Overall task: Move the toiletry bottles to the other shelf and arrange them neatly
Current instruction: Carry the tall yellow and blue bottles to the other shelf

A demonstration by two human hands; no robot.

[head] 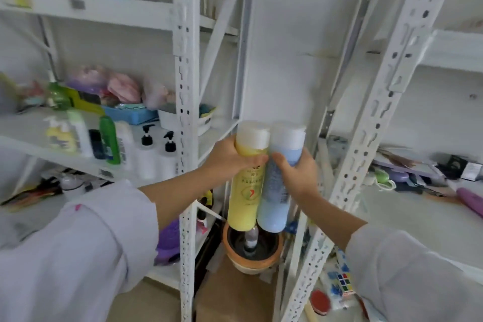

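We hold two tall plastic bottles upright and pressed side by side in the gap between the two white metal shelving racks. Our left hand wraps closed around the yellow bottle with the white cap; our right hand is closed around the pale blue bottle with the white cap. Both hang above a terracotta pot on the floor. More toiletry bottles (green, white, black-pumped) stand in a row on the left rack's middle shelf.
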